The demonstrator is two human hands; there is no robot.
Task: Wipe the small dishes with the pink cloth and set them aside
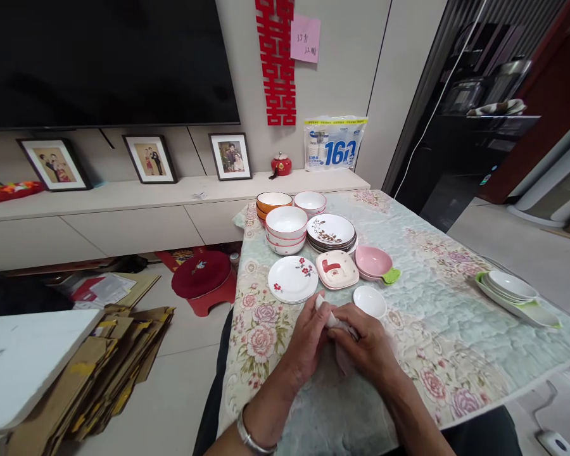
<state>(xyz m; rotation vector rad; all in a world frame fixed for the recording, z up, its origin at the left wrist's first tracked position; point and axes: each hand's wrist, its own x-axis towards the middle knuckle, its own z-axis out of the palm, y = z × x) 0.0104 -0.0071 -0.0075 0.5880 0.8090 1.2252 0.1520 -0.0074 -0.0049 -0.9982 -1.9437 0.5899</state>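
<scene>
Close together over the near part of the table, my left hand [308, 335] and my right hand [363, 339] are both closed around a bunched whitish cloth [344, 358]. A pale end of it shows between the fingers, and its lower part hangs below my right hand. Whether the cloth wraps a small dish is hidden. Just beyond my right hand lies a small white dish [370, 301]. Ahead of my left hand sits a stack of white plates with red flowers [293, 278]. A square dish with a red pattern [337, 269] is beside it.
Farther back stand stacked white bowls [286, 223], orange bowls [274, 201], brown-patterned plates [331, 229] and pink bowls with a green handle [374, 261]. White and green dishes [513, 288] lie far right. A red stool [204, 278] and flattened cardboard [95, 373] are left of the table.
</scene>
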